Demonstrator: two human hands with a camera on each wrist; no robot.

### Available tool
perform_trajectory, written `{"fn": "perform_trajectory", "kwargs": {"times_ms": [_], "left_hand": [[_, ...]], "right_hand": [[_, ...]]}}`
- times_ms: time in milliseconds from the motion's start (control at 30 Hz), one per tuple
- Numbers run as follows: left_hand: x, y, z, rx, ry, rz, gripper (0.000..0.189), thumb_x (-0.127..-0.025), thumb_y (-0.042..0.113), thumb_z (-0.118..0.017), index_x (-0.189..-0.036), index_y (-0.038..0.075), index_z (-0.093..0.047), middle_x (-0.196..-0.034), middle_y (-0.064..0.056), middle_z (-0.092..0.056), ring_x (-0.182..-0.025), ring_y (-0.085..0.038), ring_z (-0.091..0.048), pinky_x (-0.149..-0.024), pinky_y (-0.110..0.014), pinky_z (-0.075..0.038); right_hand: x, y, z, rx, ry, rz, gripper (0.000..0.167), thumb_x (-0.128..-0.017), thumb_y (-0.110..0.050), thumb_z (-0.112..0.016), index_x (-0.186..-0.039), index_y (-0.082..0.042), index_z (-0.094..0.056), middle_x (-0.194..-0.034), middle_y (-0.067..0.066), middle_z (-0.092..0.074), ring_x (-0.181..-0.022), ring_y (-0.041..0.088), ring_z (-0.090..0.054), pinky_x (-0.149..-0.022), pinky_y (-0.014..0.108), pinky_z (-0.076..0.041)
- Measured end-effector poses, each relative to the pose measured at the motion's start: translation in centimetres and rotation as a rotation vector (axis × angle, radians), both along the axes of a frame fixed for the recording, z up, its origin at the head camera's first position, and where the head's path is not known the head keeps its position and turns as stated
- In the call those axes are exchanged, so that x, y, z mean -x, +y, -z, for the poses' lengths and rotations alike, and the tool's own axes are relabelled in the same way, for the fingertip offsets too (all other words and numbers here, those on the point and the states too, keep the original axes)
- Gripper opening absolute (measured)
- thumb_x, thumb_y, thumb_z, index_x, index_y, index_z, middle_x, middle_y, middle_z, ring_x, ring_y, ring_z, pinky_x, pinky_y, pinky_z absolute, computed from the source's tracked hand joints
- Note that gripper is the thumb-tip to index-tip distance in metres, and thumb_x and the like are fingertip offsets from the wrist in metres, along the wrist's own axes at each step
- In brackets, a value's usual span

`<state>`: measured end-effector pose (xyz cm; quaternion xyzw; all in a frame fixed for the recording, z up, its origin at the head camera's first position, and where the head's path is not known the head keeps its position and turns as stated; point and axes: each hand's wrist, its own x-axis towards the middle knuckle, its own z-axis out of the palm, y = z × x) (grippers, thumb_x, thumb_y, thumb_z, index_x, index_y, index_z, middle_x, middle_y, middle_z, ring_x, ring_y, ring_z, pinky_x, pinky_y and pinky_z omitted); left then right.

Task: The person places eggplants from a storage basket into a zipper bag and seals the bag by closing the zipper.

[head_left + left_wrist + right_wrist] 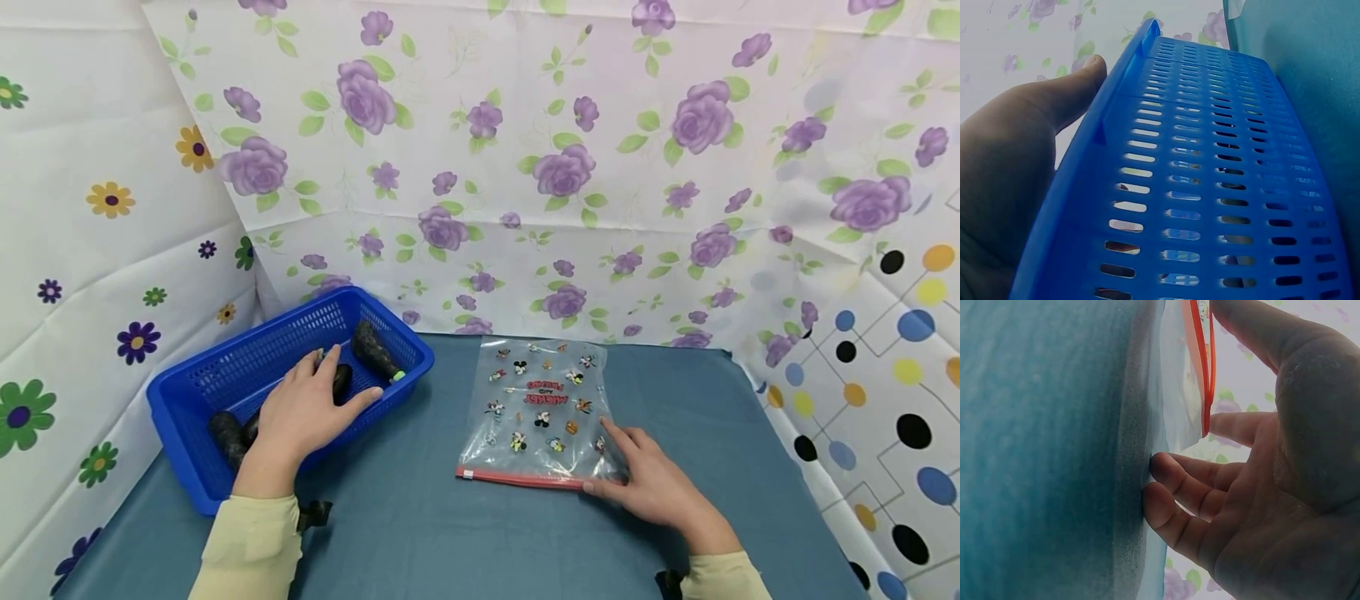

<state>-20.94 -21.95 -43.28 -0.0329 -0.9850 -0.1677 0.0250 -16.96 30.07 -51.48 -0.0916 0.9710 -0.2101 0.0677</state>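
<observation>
My left hand [303, 408] reaches over the near rim of a blue plastic basket [180, 375], its fingers spread inside and its thumb out past the rim. Around it lie dark, long objects: one with a bright green end [372, 352] at the right, another [227, 437] at the left, with others partly under the hand. From the left wrist, the basket's slotted wall [1210, 169] hides the fingers. My right hand [660, 483] rests at the right edge of a clear cartoon-print zip bag [540, 417], thumb by the red slider strip [517, 478]. Two fingertips [1159, 503] touch the tablecloth.
A blue-green cloth [420, 533] covers the table. Flowered white sheeting [480, 167] hangs behind it, with more patterned sheeting [900, 375] at the right and on the left side. The basket stands at the left, near the back, with the bag to its right.
</observation>
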Motion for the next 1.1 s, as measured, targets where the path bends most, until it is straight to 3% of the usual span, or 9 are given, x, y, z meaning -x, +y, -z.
{"fn": "perform_trajectory", "kwargs": {"times_ms": [333,767,1100], "left_hand": [[-0.3,-0.1,0.2,-0.007,-0.018,0.006,0.122,-0.097,0.093,-0.045,-0.175,0.002,-0.027,-0.174,-0.037,-0.027,-0.155,-0.063,-0.032,-0.120,-0.079,-0.033],[-0.9,-2.1,-1.4,0.061,-0.045,0.009,0.119,-0.098,0.087,-0.056,-0.173,-0.001,-0.031,-0.166,-0.043,-0.036,-0.149,-0.067,-0.038,-0.114,-0.083,-0.036],[-1.2,-2.6,-2.7,0.128,-0.100,0.043,0.119,-0.096,0.089,-0.055,-0.174,0.001,-0.032,-0.163,-0.043,-0.040,-0.144,-0.069,-0.043,-0.106,-0.083,-0.043]], "right_hand": [[0.0,0.2,0.3,0.006,-0.005,0.001,0.115,-0.089,-0.080,-0.079,-0.176,-0.019,-0.035,-0.160,0.026,-0.049,-0.141,0.050,-0.055,-0.106,0.071,-0.051],[0.1,0.1,0.2,0.016,-0.011,0.004,0.116,-0.088,-0.081,-0.078,-0.176,-0.019,-0.035,-0.160,0.025,-0.049,-0.141,0.050,-0.056,-0.106,0.071,-0.051],[0.1,0.2,0.2,0.023,-0.005,0.001,0.115,-0.089,-0.080,-0.077,-0.177,-0.020,-0.033,-0.160,0.026,-0.049,-0.142,0.051,-0.054,-0.106,0.071,-0.051]]}}
